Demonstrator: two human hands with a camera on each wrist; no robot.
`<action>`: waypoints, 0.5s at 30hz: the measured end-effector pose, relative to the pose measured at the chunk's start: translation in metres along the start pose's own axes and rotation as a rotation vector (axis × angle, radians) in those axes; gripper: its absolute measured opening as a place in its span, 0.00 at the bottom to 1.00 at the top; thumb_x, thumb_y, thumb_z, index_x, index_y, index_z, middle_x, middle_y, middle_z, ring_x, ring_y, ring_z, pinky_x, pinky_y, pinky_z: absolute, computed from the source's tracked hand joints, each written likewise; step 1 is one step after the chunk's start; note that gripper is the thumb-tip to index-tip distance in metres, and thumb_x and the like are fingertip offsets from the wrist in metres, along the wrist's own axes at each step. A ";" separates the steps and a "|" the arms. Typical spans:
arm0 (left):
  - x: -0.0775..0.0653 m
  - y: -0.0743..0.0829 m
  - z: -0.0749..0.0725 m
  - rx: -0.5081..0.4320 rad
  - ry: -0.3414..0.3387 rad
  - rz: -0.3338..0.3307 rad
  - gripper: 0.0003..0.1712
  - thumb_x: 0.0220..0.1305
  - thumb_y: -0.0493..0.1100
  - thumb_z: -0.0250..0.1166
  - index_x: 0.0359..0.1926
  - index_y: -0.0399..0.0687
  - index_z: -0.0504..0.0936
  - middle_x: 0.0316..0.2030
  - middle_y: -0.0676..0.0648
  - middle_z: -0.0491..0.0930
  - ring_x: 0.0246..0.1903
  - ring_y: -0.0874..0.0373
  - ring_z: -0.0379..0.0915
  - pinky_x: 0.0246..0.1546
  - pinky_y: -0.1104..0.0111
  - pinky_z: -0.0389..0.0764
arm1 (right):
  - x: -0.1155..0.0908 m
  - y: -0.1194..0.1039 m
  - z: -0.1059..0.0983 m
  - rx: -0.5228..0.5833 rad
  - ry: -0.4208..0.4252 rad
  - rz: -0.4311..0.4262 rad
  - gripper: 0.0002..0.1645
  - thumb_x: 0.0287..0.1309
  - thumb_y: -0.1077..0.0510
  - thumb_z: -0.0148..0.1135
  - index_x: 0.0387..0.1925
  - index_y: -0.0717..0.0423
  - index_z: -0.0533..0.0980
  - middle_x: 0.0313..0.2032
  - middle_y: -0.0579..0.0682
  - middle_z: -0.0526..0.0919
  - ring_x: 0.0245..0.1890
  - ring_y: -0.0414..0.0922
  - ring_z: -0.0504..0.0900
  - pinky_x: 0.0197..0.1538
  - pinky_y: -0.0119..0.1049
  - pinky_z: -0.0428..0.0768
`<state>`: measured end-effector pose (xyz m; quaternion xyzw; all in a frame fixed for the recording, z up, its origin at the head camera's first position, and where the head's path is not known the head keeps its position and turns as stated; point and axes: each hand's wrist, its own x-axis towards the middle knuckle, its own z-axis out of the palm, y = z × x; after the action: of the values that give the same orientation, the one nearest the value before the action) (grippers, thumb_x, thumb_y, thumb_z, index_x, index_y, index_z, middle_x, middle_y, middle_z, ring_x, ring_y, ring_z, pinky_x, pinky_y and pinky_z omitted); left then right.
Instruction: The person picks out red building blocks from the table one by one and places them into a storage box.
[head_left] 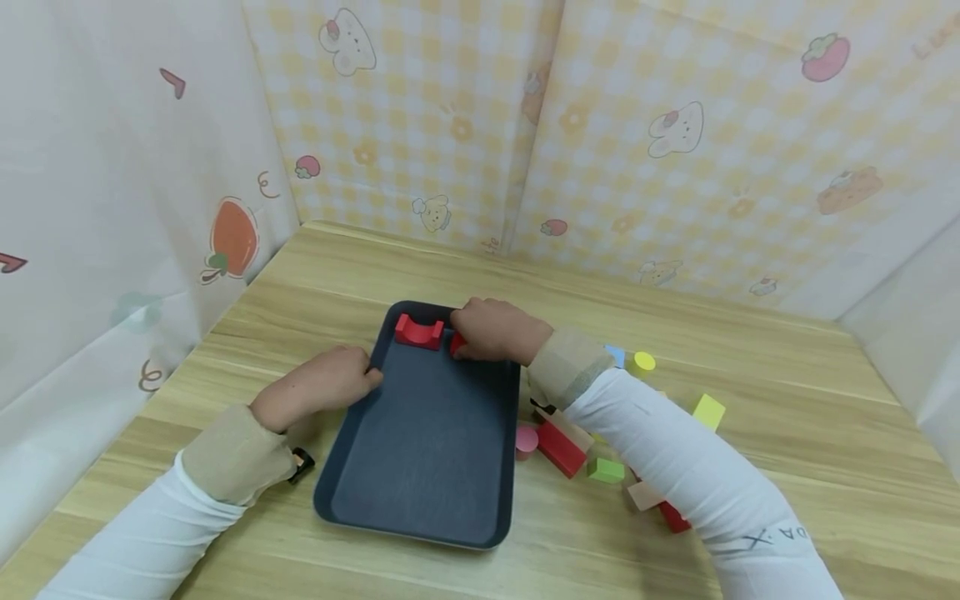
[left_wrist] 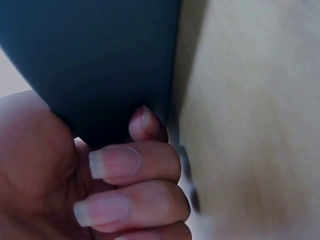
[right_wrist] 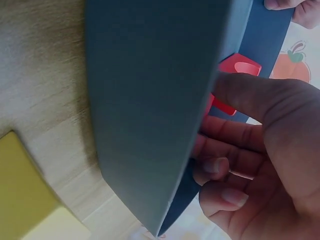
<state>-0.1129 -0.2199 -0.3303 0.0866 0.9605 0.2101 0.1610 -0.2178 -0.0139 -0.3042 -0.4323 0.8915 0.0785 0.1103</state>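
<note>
A dark grey rectangular tray (head_left: 427,450) lies on the table. My left hand (head_left: 322,383) grips its left rim, and in the left wrist view the fingers (left_wrist: 117,162) curl at the tray's edge. Inside the tray's far left corner stands a red block with a curved notch (head_left: 418,333), its hollow facing up. To the right of it, over the far right corner, my right hand (head_left: 501,331) holds a second red block (head_left: 456,343) between thumb and fingers. Most of that block is hidden by the hand; the tray wall also covers part of it in the right wrist view.
Right of the tray lie several loose blocks, among them a pink cylinder (head_left: 527,441), a long red block (head_left: 561,447), a green block (head_left: 606,471), a yellow block (head_left: 708,412) and a yellow round piece (head_left: 643,362). My right sleeve covers some. Patterned curtains (head_left: 420,108) hang behind the table.
</note>
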 end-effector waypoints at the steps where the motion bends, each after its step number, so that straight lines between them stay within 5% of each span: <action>1: 0.000 0.000 0.000 0.002 0.000 0.002 0.20 0.66 0.43 0.46 0.15 0.49 0.64 0.13 0.51 0.63 0.14 0.58 0.58 0.21 0.67 0.63 | 0.000 0.000 0.000 0.001 -0.002 0.002 0.15 0.55 0.44 0.60 0.34 0.50 0.76 0.25 0.46 0.76 0.24 0.41 0.74 0.26 0.31 0.72; 15: 0.000 -0.001 0.000 -0.009 -0.012 -0.006 0.20 0.66 0.42 0.45 0.15 0.49 0.64 0.14 0.50 0.63 0.14 0.58 0.57 0.21 0.67 0.63 | -0.014 0.000 -0.007 -0.040 0.021 0.019 0.20 0.55 0.41 0.59 0.40 0.51 0.75 0.30 0.45 0.75 0.28 0.40 0.73 0.31 0.31 0.73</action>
<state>-0.1127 -0.2203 -0.3308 0.0845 0.9587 0.2134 0.1677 -0.2105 -0.0054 -0.2935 -0.4266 0.8950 0.0925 0.0915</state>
